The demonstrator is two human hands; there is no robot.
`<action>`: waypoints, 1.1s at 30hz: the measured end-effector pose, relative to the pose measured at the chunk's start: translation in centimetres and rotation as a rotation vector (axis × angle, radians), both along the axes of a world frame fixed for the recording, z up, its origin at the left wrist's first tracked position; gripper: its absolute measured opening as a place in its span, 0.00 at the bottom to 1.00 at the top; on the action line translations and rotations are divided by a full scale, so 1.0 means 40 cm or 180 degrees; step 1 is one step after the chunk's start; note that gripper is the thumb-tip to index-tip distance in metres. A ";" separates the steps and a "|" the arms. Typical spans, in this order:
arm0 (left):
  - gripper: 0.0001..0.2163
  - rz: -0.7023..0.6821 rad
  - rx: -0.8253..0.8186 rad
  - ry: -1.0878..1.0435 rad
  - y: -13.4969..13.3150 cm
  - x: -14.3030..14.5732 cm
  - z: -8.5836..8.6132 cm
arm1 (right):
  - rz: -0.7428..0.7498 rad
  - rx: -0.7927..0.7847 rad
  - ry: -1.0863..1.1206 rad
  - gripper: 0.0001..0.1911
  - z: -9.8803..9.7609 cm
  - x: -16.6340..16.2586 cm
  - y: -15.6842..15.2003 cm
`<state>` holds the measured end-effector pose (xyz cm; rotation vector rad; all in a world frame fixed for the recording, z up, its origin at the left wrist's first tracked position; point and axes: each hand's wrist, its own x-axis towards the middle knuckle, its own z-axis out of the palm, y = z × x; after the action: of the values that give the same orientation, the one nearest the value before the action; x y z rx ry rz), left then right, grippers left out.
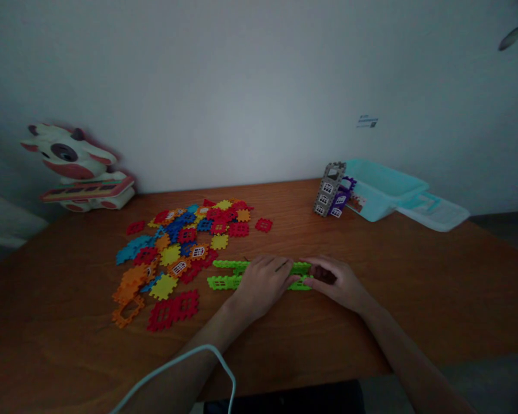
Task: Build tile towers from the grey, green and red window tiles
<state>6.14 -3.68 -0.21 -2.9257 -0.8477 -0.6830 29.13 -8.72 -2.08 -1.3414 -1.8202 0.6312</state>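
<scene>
A long green structure of interlocking plastic tiles [224, 282] lies on the table in front of me, with two parallel walls. My left hand [265, 282] reaches over its middle, fingers closed on the walls and hiding part of them. At the right end, my right hand [339, 282] has its thumb and fingers on either side of the green walls. A dark brown piece [323, 275] shows inside the curve of that hand, partly hidden by it.
Left of my hands spreads a pile of coloured tiles [170, 255]. A cow-shaped toy keyboard [86, 172] stands at the back left. Joined grey tiles [327, 190] and purple tiles [340, 198] lean by a turquoise bin [380, 198]. A pale cable [176, 359] crosses my left forearm.
</scene>
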 end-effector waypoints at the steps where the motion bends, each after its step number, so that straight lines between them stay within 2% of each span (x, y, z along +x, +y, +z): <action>1: 0.14 -0.0009 0.0036 -0.0059 0.000 0.000 -0.004 | 0.0003 -0.0007 0.0014 0.22 0.001 0.000 0.000; 8: 0.12 -0.0126 0.0078 -0.0383 -0.001 0.001 -0.012 | -0.0048 -0.0088 0.0063 0.23 -0.001 0.005 0.000; 16: 0.12 -0.0143 -0.0007 -0.0432 -0.002 0.002 -0.013 | 0.0024 0.0136 -0.0015 0.16 0.002 0.006 -0.002; 21: 0.12 -0.0011 -0.0526 -0.0298 0.007 0.006 -0.009 | -0.0048 -0.0109 0.0038 0.16 0.001 0.007 0.001; 27: 0.11 0.0028 -0.1370 -0.0186 0.033 0.015 0.025 | -0.0141 -0.0456 0.0109 0.18 -0.011 0.015 0.011; 33: 0.12 -0.0133 -0.1557 -0.0145 0.055 0.023 0.028 | 0.0014 -0.0336 0.0225 0.16 -0.010 0.018 0.019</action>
<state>7.06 -1.48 0.90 -3.3730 -1.0989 -0.6205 29.84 -7.96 -2.49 -1.3667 -1.7545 0.7771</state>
